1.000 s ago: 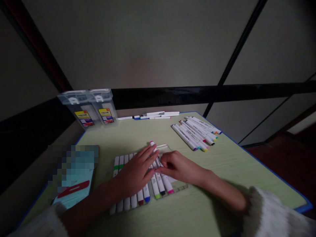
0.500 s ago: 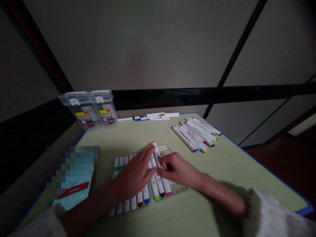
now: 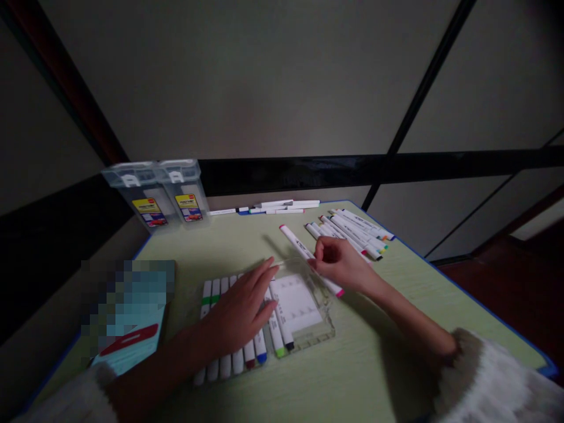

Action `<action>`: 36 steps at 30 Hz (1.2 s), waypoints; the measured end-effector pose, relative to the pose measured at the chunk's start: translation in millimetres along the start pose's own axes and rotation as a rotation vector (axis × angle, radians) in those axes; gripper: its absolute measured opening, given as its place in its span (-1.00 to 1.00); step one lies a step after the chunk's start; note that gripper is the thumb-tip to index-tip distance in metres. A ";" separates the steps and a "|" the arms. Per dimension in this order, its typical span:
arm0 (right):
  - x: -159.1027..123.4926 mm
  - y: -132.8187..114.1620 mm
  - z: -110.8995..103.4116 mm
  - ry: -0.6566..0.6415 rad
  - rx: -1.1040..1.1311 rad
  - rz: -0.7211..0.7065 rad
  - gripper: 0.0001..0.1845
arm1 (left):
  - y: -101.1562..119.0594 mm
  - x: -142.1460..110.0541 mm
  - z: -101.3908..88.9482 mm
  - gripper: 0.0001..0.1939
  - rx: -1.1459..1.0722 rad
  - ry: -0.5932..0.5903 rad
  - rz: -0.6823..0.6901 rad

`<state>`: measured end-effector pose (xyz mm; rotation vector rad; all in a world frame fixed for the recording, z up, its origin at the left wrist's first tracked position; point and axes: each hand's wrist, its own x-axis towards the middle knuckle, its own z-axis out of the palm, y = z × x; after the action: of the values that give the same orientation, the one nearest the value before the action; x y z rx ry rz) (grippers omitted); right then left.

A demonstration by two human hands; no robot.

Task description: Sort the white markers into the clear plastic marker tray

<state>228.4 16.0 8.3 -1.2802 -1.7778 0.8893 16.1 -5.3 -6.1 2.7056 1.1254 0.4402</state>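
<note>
Pinched in my right hand (image 3: 339, 261) is a white marker with pink ends (image 3: 294, 239), held tilted above the right end of a clear plastic case (image 3: 328, 332). My left hand (image 3: 240, 305) lies over the case with its fingers stretched out, resting on the row of white markers (image 3: 225, 364) in it. Brown, blue, green and black caps show at the row's near end. A printed white sheet (image 3: 298, 302) is visible through the right part of the case. My left palm hides the middle of the row.
Several white markers (image 3: 352, 232) lie in a group at the table's right edge. More pens (image 3: 282, 205) lie along the back edge. Two clear lidded boxes (image 3: 147, 194) stand at the back left. A blue-green item with a red strip (image 3: 130, 341) lies at left.
My right hand has lifted the pink-ended marker out of the row and moved right and away from me, exposing the white sheet. The left hand has stayed nearly in place.
</note>
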 end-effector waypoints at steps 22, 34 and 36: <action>18.1 52.0 -67.9 0.283 -0.969 0.177 -0.86 | -1.1 -1.0 -0.5 -0.67 0.004 0.012 0.025; 54.5 36.7 -56.6 0.306 -0.951 0.034 -0.85 | 1.3 0.1 -2.7 -0.72 0.005 0.002 0.038; 80.1 30.0 -52.5 0.229 -1.022 0.066 -0.81 | 2.4 -0.3 -3.6 -0.72 0.014 0.012 0.043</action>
<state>270.5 106.1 21.4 -1.9506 -2.0554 -0.2334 16.3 -7.1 -2.1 2.7476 1.0795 0.4576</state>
